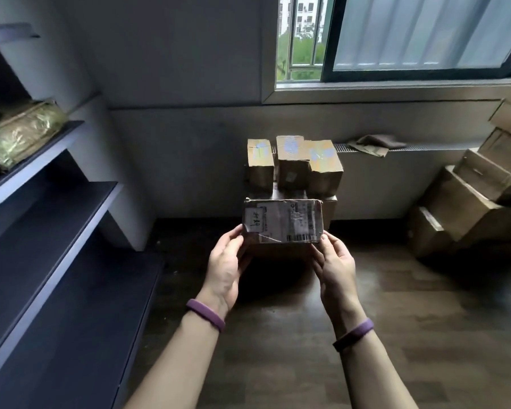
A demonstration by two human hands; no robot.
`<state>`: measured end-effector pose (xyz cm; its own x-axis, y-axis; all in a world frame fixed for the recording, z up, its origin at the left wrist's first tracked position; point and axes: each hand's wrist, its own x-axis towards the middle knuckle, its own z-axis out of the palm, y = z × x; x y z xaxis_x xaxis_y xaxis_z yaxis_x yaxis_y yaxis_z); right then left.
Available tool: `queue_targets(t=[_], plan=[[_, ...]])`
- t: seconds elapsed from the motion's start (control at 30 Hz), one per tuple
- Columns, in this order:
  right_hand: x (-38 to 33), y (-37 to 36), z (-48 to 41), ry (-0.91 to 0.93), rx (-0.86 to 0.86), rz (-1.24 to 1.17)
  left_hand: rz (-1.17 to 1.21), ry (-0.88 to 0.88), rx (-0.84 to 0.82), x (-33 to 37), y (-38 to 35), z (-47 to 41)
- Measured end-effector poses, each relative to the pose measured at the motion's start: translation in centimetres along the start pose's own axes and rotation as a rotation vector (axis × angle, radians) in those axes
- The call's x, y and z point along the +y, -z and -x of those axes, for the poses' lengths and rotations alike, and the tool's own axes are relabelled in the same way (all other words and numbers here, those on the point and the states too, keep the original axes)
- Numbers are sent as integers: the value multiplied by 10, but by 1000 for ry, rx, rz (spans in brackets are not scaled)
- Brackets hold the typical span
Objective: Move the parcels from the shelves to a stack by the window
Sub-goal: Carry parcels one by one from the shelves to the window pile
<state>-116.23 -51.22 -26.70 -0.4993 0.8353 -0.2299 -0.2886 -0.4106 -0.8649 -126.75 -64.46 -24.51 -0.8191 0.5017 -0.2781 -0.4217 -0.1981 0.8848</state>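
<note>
Currently we hold one parcel (pixel 282 221), carried in mid-air at the middle of the room, just short of the stack (pixel 292 166) under the window (pixel 396 39).

Handling: we judge it light, since thumbs and fingers at its two ends are enough to carry it. The cardboard looks stiff, though dented at the corners. The taped top may be slick, so we would keep to the short ends, fingers under the base.

Hands: the left hand (pixel 224 264) grips the left end, thumb at the near corner and fingers curled beneath. The right hand (pixel 335 267) grips the right end the same way. Neither holds anything else.

Appearance: a flat, oblong brown carton. A white shipping label with barcodes covers most of the top, and a slip with handwriting sits at its left. Clear tape runs across, and the edges are scuffed.

Also noted: the stack has three small taped boxes on a lower layer. One film-wrapped parcel (pixel 21 131) is on the shelves (pixel 56 202) at left. More cartons (pixel 469 196) are heaped at far right.
</note>
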Motion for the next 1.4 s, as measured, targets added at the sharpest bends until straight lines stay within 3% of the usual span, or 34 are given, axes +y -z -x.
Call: queue_targets(t=[0.27, 0.7, 1.03, 1.4], plan=[[4, -17, -96, -11, 30, -4, 29, 39, -6, 2, -33, -99], [21, -76, -293, -40, 174, 109, 23, 212, -34, 6, -73, -331], [68, -78, -393, -216, 234, 179, -13, 411, 55, -27, -78, -435], [92, -40, -546, -428, 162, 386, -132, 501, 159, -82, -142, -538]])
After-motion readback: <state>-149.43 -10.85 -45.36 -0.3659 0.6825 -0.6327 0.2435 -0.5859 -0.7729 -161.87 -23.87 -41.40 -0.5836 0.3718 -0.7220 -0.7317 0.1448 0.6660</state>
